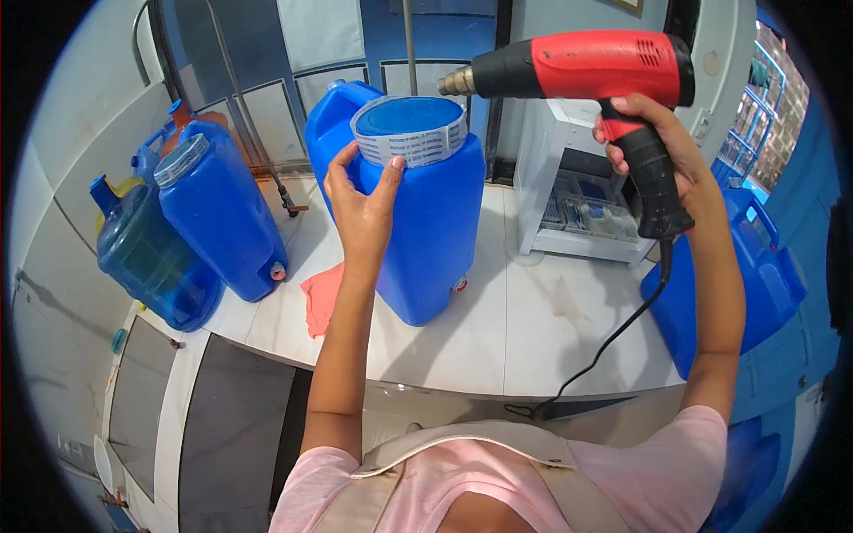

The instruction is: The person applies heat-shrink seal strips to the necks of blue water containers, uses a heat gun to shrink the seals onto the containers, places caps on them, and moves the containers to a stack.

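My right hand (646, 146) grips the black handle of a red and black heat gun (600, 65), raised above the counter. Its metal nozzle points left, just right of the lid of a tall blue plastic water container (433, 226). A printed plastic seal band (410, 143) surrounds the container's round blue lid (410, 116). My left hand (363, 193) is at the lid's near left side, thumb and fingers spread against the band and the container's top. A pink cloth (322, 300) lies on the counter, partly behind my left forearm.
Another blue container (220, 213) with a banded lid and a round translucent bottle (156, 246) stand left on the white tiled counter (453, 360). At the right are a white cabinet (580, 243) and another blue jug (733, 286). The heat gun's cord (600, 353) hangs over the counter's front edge.
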Tool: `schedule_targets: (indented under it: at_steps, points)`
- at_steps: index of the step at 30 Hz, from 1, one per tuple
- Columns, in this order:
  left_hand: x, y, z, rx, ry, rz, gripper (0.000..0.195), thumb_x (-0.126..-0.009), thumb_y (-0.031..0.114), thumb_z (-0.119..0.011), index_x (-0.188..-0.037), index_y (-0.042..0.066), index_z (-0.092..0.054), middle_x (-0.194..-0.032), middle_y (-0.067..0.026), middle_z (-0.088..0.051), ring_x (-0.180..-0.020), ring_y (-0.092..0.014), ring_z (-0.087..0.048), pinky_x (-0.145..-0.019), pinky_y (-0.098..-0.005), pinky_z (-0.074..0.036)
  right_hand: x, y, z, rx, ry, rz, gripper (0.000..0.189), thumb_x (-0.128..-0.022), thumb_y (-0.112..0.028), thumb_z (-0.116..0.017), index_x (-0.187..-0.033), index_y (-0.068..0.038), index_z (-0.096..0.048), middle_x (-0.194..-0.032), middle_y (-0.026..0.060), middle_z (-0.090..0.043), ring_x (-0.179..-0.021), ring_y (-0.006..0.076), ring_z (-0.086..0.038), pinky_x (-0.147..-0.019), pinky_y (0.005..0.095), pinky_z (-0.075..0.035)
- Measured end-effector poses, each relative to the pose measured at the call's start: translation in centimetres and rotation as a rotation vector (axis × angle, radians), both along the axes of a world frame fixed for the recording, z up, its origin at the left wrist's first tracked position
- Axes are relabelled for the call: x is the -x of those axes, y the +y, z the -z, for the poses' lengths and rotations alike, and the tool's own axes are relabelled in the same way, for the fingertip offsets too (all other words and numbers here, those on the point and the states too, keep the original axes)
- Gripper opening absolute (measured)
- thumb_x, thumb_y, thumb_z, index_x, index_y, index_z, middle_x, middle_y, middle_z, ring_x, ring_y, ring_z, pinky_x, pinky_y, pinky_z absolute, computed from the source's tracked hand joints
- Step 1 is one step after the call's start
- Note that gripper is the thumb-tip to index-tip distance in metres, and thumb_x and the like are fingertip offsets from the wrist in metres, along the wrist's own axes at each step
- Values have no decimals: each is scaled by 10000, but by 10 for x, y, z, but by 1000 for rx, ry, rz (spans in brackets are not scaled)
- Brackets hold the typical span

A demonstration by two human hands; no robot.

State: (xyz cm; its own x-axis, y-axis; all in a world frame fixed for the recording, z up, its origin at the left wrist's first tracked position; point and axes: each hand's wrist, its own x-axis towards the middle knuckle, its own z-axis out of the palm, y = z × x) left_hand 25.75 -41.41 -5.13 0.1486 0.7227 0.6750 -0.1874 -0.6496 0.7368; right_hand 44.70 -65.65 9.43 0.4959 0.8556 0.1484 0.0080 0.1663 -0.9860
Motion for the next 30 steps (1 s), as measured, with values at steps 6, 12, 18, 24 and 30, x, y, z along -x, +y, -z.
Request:
schedule_targets:
  at_steps: [6,12,18,24,30]
  points:
    - [1,-10,0,-140,12,-129,551,-773,324,-687,-1135,-45,-494,-1156,-187,-481,-1118,-315,-390,-966,-390,-311,25,28,-27,50,-184,-10,314,-763,-205,-666,-893,27,-499,-664,113,-591,-459,108,-569,-404,204,-509]
    - [1,-13,2,-177,7,-166,557,-791,339,-667,-1145,-59,-504,-1157,-170,-485,-1116,-304,-380,-968,-388,-303,55,22,-37,76,-284,-47,296,-768,-223,-660,-875,14,-520,-676,111,-596,-465,106,-575,-400,201,-505]
    - [-2,-16,4,-150,10,-200,559,-803,335,-655,-1169,-57,-496,-1163,-170,-477,-1118,-300,-381,-965,-383,-305,69,-8,-33,68,-321,-67,306,-773,-241,-639,-884,21,-526,-690,111,-598,-471,108,-576,-390,202,-494]
    - [-3,-22,7,-137,-73,-178,445,-814,303,-650,-1100,-16,-529,-1135,-149,-513,-1097,-282,-412,-958,-371,-315,63,-47,-17,43,-229,-38,311,-767,-228,-618,-886,48,-538,-704,118,-595,-461,118,-567,-386,207,-488]
    - [-11,-23,12,-162,-145,-213,385,-833,290,-629,-1072,2,-540,-1142,-145,-519,-1099,-275,-429,-959,-372,-316,35,-67,2,-27,-110,-17,298,-774,-217,-601,-882,54,-543,-717,122,-587,-467,123,-562,-392,214,-487]
